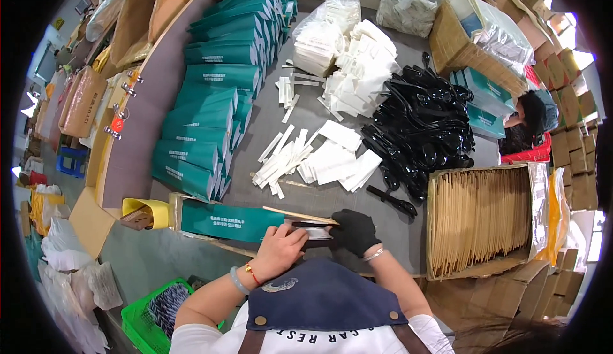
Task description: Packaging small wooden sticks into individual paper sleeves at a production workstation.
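Note:
A flat green paper sleeve (223, 221) lies near the table's front edge, its open end toward the right. My left hand (280, 252), bare, with a bangle and a red cord at the wrist, has its fingers closed on that end. My right hand (354, 231) wears a black glove and pinches light wooden chopsticks (300, 215) at their right end, angled across the sleeve's mouth. Between my hands show part of a black, spoon-like piece and a white packet (316, 233); the fingers partly hide both. Whether these are inside the sleeve I cannot tell.
Stacked green sleeves (191, 124) fill the left side. White paper packets (335, 156) and black plastic spoons (424, 124) lie in piles ahead. On the right stands a carton of chopsticks (479, 220). A yellow holder (148, 213) sits at the front left corner. Another person works at far right.

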The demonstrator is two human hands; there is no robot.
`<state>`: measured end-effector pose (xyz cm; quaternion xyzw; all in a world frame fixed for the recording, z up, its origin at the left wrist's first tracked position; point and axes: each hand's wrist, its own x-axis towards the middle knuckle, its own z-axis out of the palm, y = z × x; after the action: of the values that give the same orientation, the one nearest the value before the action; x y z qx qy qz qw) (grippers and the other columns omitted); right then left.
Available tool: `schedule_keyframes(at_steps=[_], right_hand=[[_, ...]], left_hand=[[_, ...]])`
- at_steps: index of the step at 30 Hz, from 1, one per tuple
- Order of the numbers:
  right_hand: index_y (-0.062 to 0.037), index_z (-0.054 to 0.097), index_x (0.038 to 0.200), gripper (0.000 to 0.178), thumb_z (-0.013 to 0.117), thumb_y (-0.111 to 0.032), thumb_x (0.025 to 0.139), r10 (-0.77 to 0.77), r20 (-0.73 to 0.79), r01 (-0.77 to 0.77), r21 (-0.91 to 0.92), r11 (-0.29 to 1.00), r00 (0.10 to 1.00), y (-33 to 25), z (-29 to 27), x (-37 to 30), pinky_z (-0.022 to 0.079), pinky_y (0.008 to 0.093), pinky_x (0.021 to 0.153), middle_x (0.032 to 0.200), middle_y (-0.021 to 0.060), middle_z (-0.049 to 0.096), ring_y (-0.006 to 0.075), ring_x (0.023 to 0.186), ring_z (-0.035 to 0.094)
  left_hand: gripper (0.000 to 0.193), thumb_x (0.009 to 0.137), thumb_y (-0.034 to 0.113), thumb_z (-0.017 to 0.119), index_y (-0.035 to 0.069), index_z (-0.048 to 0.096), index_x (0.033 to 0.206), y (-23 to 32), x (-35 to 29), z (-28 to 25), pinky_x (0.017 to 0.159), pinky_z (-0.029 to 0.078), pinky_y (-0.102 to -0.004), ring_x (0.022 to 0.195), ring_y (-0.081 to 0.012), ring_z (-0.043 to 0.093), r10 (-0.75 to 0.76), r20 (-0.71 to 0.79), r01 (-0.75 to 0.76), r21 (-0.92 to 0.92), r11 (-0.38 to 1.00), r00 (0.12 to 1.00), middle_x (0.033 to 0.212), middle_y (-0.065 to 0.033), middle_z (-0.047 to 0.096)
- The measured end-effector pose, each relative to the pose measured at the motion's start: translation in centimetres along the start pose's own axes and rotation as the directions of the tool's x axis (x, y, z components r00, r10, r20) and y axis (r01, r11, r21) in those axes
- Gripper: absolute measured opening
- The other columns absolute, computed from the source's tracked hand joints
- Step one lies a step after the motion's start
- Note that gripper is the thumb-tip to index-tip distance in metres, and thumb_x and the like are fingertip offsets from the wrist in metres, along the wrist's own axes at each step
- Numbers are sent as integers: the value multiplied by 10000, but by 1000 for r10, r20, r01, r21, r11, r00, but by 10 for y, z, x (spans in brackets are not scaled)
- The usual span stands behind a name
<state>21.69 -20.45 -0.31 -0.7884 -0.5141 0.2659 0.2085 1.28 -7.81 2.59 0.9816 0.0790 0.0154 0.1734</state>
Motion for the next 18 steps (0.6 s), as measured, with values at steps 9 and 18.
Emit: schedule_keyframes(at_steps=[9, 18], right_hand=[[-261, 652, 1202, 409, 704, -227, 798, -110, -19, 108, -112, 988, 994, 24, -26, -38, 495, 411, 655, 838, 68, 624, 282, 781, 630], [-191, 653, 1206, 396, 695, -238, 815, -209, 62, 205, 76, 976, 976, -6, 1, -9, 519, 410, 763, 965, 94, 667, 297, 928, 631]], left_hand=[[724, 596, 265, 852, 91, 570, 1240, -40, -17, -25, 990, 371, -502, 1204, -342, 440, -172, -130, 160, -92, 983, 976, 1273, -104, 512], [673, 587, 266, 853, 52, 599, 1173, -36, 3, -2, 999, 378, -460, 1129, -312, 478, -89, -176, 50, -214, 976, 980, 1239, -86, 537]])
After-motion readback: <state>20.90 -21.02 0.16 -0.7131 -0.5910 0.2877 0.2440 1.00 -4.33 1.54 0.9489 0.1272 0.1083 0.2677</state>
